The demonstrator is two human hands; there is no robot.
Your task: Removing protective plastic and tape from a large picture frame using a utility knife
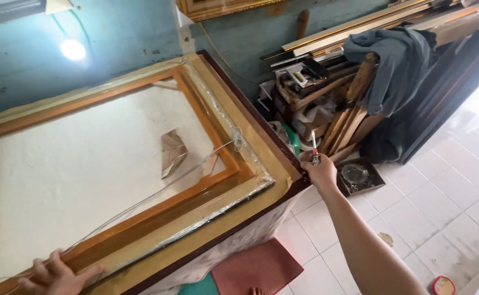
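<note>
A large wooden picture frame (207, 216) lies face down on a work surface, its pale backing (70, 164) facing up and a clear cord (157, 191) strung across it. My left hand (59, 276) presses flat on the frame's near edge at the lower left. My right hand (320, 172) reaches past the frame's right corner and holds a small screwdriver (314, 146) with a red and clear handle upright. A folded scrap of brown paper (172, 152) rests on the backing.
Stacked frame mouldings and wood strips (327, 104) lean against the teal wall, with a grey cloth (400, 65) draped over them. A small dark tray (359, 176) sits on the white tiled floor. A red mat (256, 267) lies below the frame.
</note>
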